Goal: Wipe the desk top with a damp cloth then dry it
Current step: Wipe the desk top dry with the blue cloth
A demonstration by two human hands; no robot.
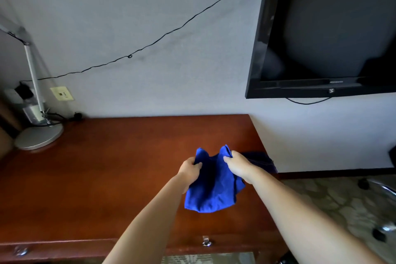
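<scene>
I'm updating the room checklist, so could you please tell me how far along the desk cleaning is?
Nothing visibly finished: the desk top shows no clear wet streaks. In hand: the left hand and right hand grip the upper corners of a blue cloth, held up above the desk. A darker cloth lies at the desk's right edge. Wiping and drying appear left, including around the lamp base.

Only one view is given, from a camera worn on the person's head. The scene is looked at from above, forward and down, across the brown desk (pixel 107 178) toward the wall (pixel 150 17). The two arms are seen reaching out from the bottom edge, so the desk is close. The wide lens makes straight edges look bent.
</scene>
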